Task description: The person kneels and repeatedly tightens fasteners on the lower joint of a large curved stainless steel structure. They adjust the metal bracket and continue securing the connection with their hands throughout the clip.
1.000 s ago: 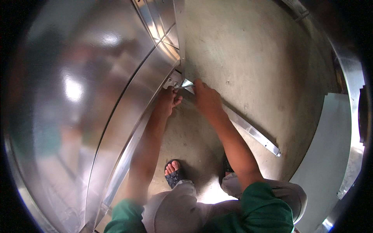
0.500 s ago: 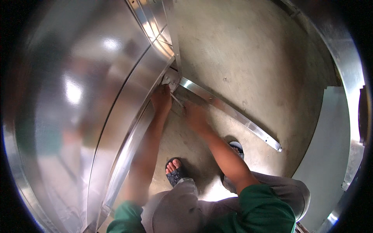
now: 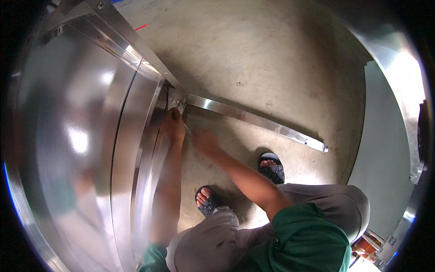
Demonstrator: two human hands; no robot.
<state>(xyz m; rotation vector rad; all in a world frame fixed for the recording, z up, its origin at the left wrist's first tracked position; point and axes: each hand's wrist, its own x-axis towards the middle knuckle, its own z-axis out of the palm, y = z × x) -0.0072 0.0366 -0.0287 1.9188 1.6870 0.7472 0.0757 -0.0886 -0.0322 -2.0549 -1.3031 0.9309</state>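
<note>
My left hand is closed at the foot of the shiny steel cabinet, just below a small corner plate with bolt heads on it. What its fingers pinch, if anything, is hidden. To its right, my right hand is closed around one end of a slim metal tool. The tool slants up and left toward my left fingers. Its kind is too small to tell.
A long steel bar runs from the corner plate across the concrete floor. My feet in dark sandals stand between the bar and me. A large grey sheet lies at the right, beside a curved-looking metal edge.
The view has shifted, so the corner plate and both hands appear further left and lower. Both hands stay close together by the plate, the right still gripping the tool.
</note>
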